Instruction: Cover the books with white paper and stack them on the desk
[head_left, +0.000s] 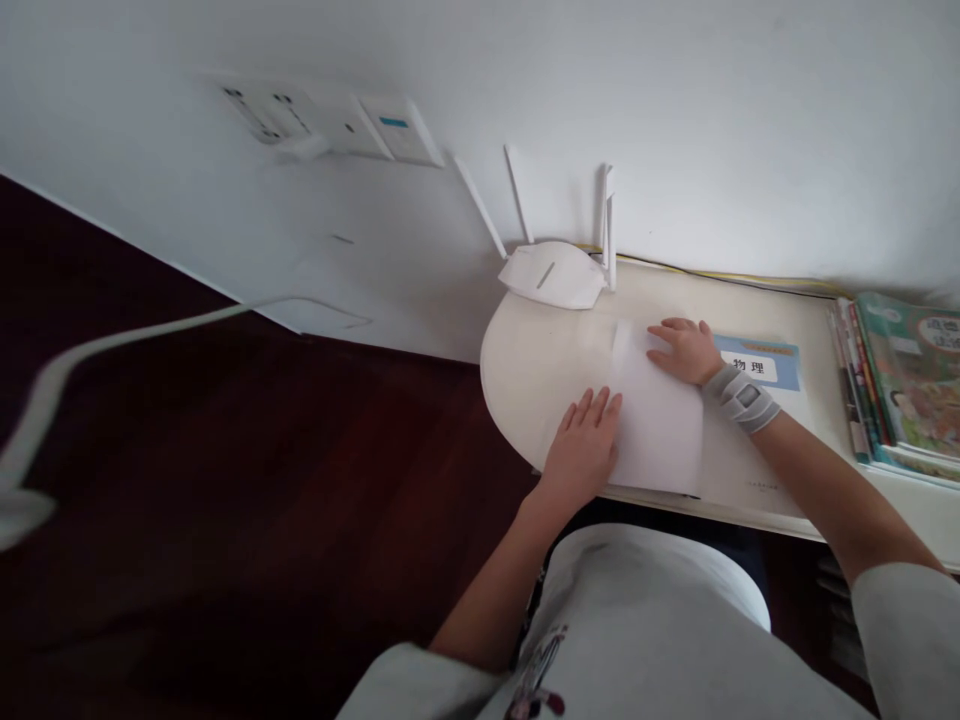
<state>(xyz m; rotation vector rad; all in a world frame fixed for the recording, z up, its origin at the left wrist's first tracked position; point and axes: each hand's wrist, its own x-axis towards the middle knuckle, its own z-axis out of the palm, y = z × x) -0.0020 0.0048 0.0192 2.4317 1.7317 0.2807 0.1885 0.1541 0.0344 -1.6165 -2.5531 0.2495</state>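
Note:
A white sheet of paper or cover (pixel 660 430) lies on the rounded end of a white tabletop (pixel 525 375), beside a blue-and-white book (pixel 784 365) that it may partly overlap. My left hand (pixel 583 445) rests flat at the sheet's left edge, fingers stretched out. On the sheet's upper part lies my right hand (pixel 684 350), its fingers spread and a grey band around the wrist. Neither hand grips anything. Whether the sheet is loose or part of a book cannot be made out.
Behind the hands stands a white router (pixel 555 275) with upright antennas. Yellow and black cables (pixel 720 277) run along the wall. Books (pixel 919 370) are stacked at the right. Wall sockets (pixel 322 120) sit at upper left, and a white cable (pixel 112 340) hangs over the dark floor.

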